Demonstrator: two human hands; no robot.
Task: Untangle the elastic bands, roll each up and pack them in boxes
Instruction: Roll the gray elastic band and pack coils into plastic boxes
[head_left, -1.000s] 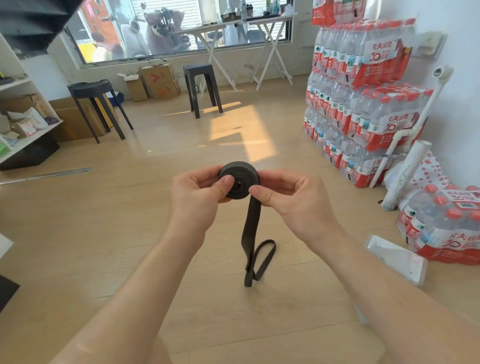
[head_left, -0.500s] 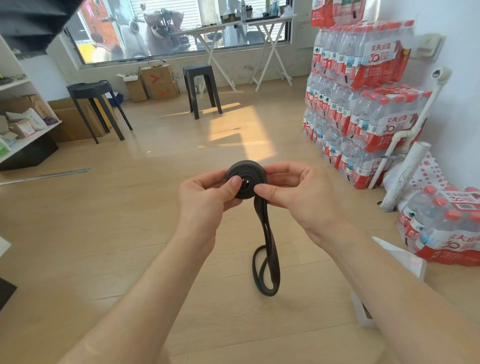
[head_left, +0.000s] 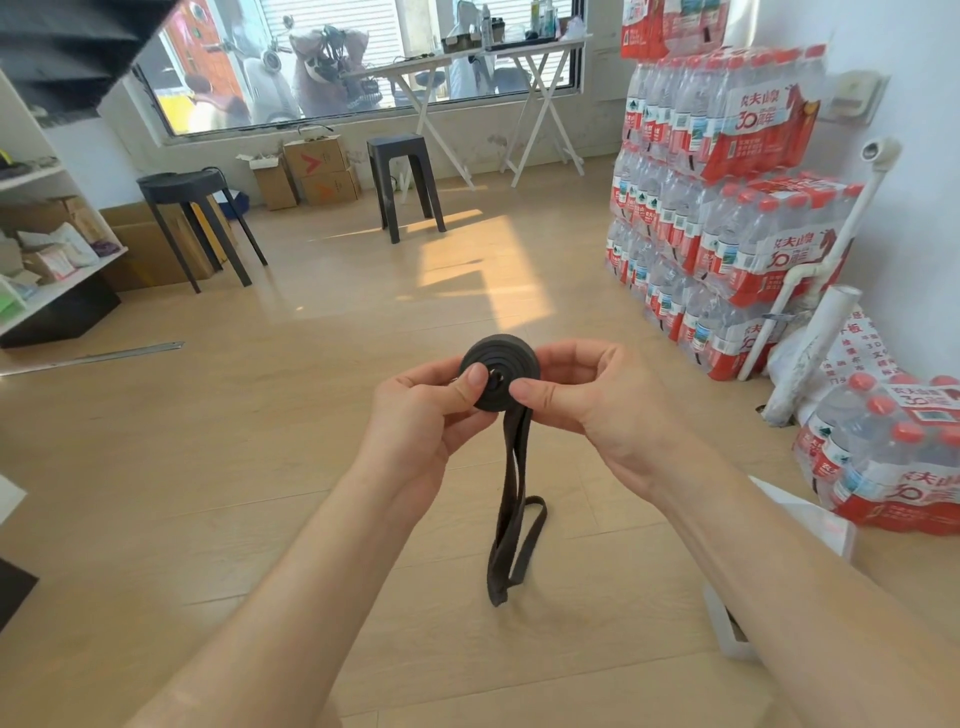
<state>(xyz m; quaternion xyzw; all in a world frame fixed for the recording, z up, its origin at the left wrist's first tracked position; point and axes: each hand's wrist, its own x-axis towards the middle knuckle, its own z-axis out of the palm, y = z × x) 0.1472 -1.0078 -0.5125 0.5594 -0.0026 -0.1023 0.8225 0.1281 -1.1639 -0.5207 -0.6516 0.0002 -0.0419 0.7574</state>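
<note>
The band (head_left: 500, 364) was a flat, dark strip of rubbery elastic. Most of it was wound into a tight disc, held on edge in the air between the two sets of fingers and well above the floor (head_left: 234, 493). Its unwound tail (head_left: 511, 519) hung straight down below the fingers, doubled into a limp loop. Whether the end met the floor could not be told.

The band looked light and soft, with a matte face that would grip rather than slip. The likely trouble was spring, since wound elastic would probably loosen if the pinch eased. The sound place to hold seemed to be across the flat faces of the disc near its centre. That would clamp the turns together and leave the rim free to take more strip.

The left hand (head_left: 415, 421) pinched the disc from the left, with the thumb flat on the near face by the centre hole and the fingers (head_left: 413, 378) curled behind. The right hand (head_left: 592, 400) pinched it from the right. Its thumb pressed the lower near face just where the tail left the disc, and its fingers (head_left: 574, 358) bent round the far side. Both hands were closed on the disc, and neither touched the tail lower down.

Below and to the right of the right fingers, a white box (head_left: 727, 631) lay on the floor, partly hidden by the forearm. Further right, packs of bottled water (head_left: 727, 208) were stacked against the wall. Beyond the fingers stood a dark stool (head_left: 405, 176).
</note>
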